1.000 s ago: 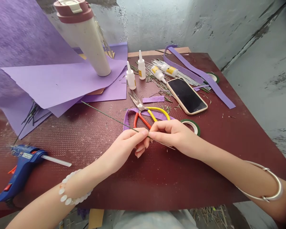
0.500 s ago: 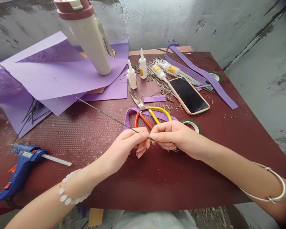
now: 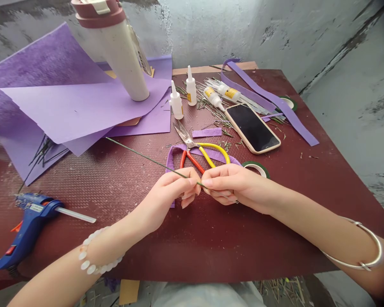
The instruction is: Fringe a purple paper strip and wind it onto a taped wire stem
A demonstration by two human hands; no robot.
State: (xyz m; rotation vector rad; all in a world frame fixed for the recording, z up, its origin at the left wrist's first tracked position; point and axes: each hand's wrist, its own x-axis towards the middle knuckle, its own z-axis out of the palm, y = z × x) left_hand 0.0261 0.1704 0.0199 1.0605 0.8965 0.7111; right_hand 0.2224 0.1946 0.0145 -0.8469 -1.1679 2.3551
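Note:
Both my hands meet over the dark red table, pinching one thin green floral wire (image 3: pixel 153 160). My left hand (image 3: pixel 169 194) grips it between thumb and fingertips, and my right hand (image 3: pixel 230 185) holds it a little further along. Its long end points up and left, while the other end disappears under my right fingers. Just beyond my hands lie scissors with red and yellow handles (image 3: pixel 193 151), resting on a looped purple paper strip (image 3: pixel 170 164). A roll of green floral tape (image 3: pixel 256 169) sits close to my right hand.
On the dark red table (image 3: pixel 211 251) are a blue hot glue gun (image 3: pixel 28 230), white glue bottles (image 3: pixel 176 100), a phone (image 3: pixel 252 128), scattered green needles and purple sheets (image 3: pixel 77 111). A white bottle (image 3: pixel 121 55) stands on the sheets.
My right hand has turned slightly and its fingers have curled further under, hiding more of the wire's end. The dark purple sheet at far left has shifted, and the wire's free tip has swung slightly.

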